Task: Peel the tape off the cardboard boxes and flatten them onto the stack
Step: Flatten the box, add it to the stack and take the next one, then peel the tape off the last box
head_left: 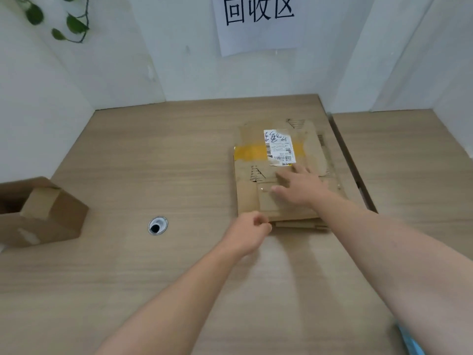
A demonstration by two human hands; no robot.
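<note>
Stack [249, 198] of flattened cardboard lies on the wooden table [153, 278], right of centre and towards the back wall. We note a band of yellow tape [252, 151] across its top sheet, partly under a white label [277, 147]. Right hand [299, 187] rests flat on top, fingers straight and slightly spread. Left hand [252, 226] sits at the stack's near left corner, fingers curled, thumb against forefinger; we cannot tell whether it pinches the cardboard edge or nothing. Well apart at the table's left edge stands an open box [43, 213], and between it and the stack we see a round hole [158, 225]. A paper sign [258, 21] and green leaves [64, 21] hang on the wall.
</note>
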